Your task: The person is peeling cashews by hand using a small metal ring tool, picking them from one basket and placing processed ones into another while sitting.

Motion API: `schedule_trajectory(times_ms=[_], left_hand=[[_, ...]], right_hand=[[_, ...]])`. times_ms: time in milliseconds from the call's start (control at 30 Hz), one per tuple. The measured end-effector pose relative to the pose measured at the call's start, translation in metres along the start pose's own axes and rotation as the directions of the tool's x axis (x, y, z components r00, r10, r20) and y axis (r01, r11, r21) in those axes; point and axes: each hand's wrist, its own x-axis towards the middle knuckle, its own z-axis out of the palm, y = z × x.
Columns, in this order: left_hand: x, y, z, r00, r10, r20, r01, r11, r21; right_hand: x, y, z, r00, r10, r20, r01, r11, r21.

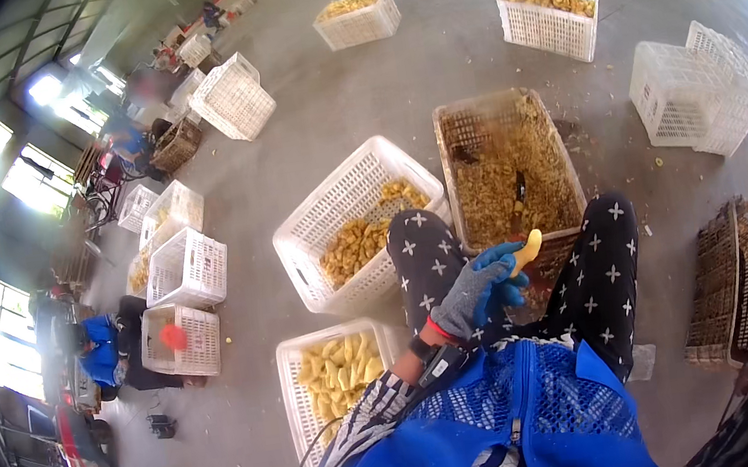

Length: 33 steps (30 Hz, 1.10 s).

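Note:
My left hand [478, 293], in a grey and blue glove, is closed around a smooth, elongated yellow piece [526, 253], which sticks up from the fingers between my knees. Its exact kind I cannot make out. Just beyond it stands a brown-stained basket [553, 127] filled with brownish-yellow scraps, and a dark, narrow tool [519, 186] rests on them. Left of my knee is a white crate [303, 261] with yellow pieces in it. Beside my left forearm, another white crate [291, 379] holds larger pale-yellow pieces. No right hand can be made out.
Stacked white crates [693, 88] stand to the right, above nested brown baskets [734, 278]. Farther off are two white crates of yellow pieces, one ahead [364, 26] and one ahead right [546, 28]. A co-worker in blue [104, 353] sits at left beside several white crates.

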Motion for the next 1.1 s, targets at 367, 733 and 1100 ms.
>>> schedule_trajectory(times_ms=[367,733,1100], left_hand=[[0.031,0.003,-0.035,0.986,0.081,-0.145,-0.100,0.987,-0.126],[0.168,0.042,-0.072,0.988,0.025,-0.154,-0.006,0.993,0.118],[0.232,0.028,-0.123,0.975,-0.044,-0.220,0.030,0.997,-0.067]], right_hand=[[0.213,-0.114,-0.093,0.860,-0.365,-0.357,0.453,0.867,0.205],[0.287,0.103,-0.001,0.974,-0.213,-0.078,0.167,0.908,-0.385],[0.337,0.158,0.016,0.980,0.112,-0.164,-0.126,0.989,-0.078]])
